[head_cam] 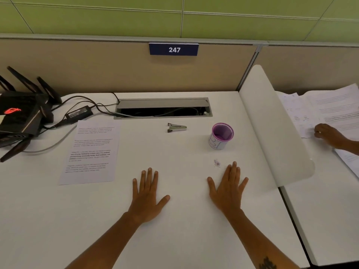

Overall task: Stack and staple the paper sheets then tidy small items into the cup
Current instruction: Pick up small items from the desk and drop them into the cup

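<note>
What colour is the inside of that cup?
Purple inside the cup, with a pale outer wall; head view.

You have two hands flat on the desk, your left hand (148, 195) and your right hand (227, 188), and a third hand (328, 135) belonging to another person rests on the neighbouring desk. In front of you lie one printed paper sheet (90, 152), one stapler (176, 127), one purple cup (221, 135) and one small cluster of tiny items (216, 163), too small to count. At the left you see one black router (18, 115) and one power adapter (79, 113).
</note>
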